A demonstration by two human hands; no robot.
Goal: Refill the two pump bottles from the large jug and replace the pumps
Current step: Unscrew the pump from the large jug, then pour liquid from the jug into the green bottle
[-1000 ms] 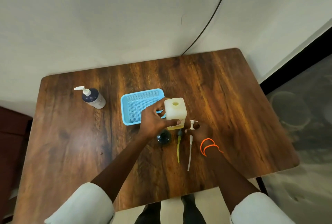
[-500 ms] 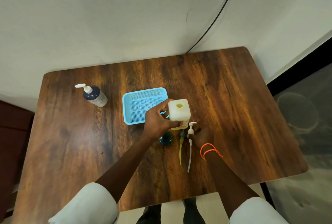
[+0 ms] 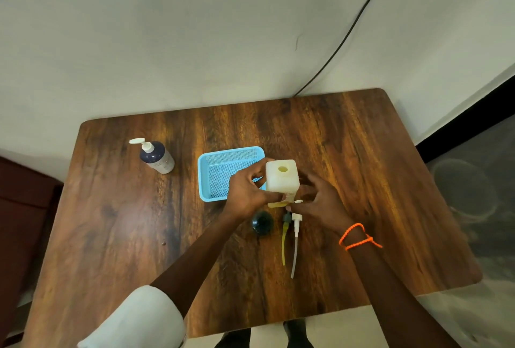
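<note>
Now the left hand (image 3: pixel 246 194) gripped the open jug (image 3: pixel 282 180), right hand (image 3: pixel 320 202) relaxed beside it; pouring next needed a lift over the bottle (image 3: pixel 262 222).

The left hand (image 3: pixel 246 194) covered the basket's (image 3: pixel 207 165) near right corner and part of the jug (image 3: pixel 281 180). The right hand (image 3: pixel 317 202) hid the white pump's (image 3: pixel 296 226) head. The bottle's (image 3: pixel 164 162) label was unreadable.
</note>
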